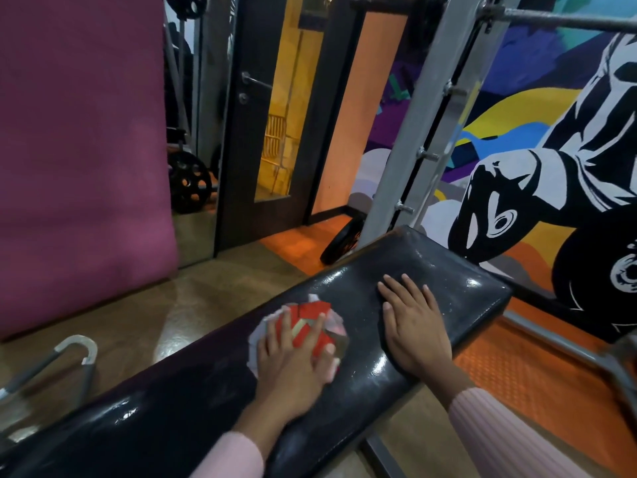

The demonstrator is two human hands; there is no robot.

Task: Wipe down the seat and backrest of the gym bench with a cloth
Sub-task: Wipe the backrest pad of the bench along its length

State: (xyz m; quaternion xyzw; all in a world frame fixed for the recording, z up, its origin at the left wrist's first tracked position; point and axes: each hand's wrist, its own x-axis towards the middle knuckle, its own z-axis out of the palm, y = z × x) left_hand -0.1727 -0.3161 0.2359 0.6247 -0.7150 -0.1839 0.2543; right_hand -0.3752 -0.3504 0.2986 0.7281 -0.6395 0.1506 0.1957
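- We press our left hand [293, 360], fingers spread flat, on the red-and-white cloth [312, 326] mid-pad on the black gym bench [431, 267].
- Our right hand [415, 324] lies flat just beside it, holding nothing.
- Orange floor mat [537, 384]; painted mural [517, 132] behind.

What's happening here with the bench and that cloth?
A person is wiping a black padded gym bench. Their left hand presses a red and white cloth flat against the pad, fingers spread over it. Their right hand lies open on the bench beside the cloth, toward the far end, apparently bracing. The pad looks shiny with whitish streaks near that far end, so the wiping seems to be under way rather than finished.
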